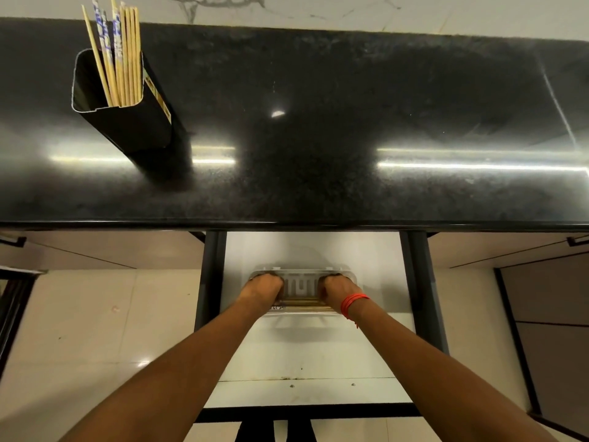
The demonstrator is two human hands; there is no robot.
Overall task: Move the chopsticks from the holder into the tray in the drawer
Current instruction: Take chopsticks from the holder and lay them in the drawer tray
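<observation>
Chopsticks (pixel 122 55) stand bundled in a tall black holder (pixel 127 122) on the left part of a polished black countertop (pixel 350 122). Most are plain pale wood; a few carry a blue and white pattern. Their upper ends are cut off by the top edge of the view, and their lower parts are hidden inside the holder.

Below the counter edge a drawer (pixel 318 352) with a white floor stands pulled out, its back part concealed under the countertop. A clear plastic tray (pixel 302 275) lies in it, toward the rear. Both hands are down on the tray, one at each end: the left hand (pixel 264 290) at its left end, the right hand (pixel 338 290) at its right end. Only the backs of the hands show. The fingers curl downward out of sight, so whether they grip the tray, pinch something or merely press on it cannot be told.

Between the hands, along the tray's near side, pale wooden sticks (pixel 301 303) lie lengthwise; they appear to be chopsticks, but their count and ends are hidden by the hands. Ribbed moulding on the tray floor is visible but blurred.

A red thread band (pixel 352 303) circles the right wrist. Glare streaks cross the countertop. Cabinet fronts to either side are cropped by the view.
</observation>
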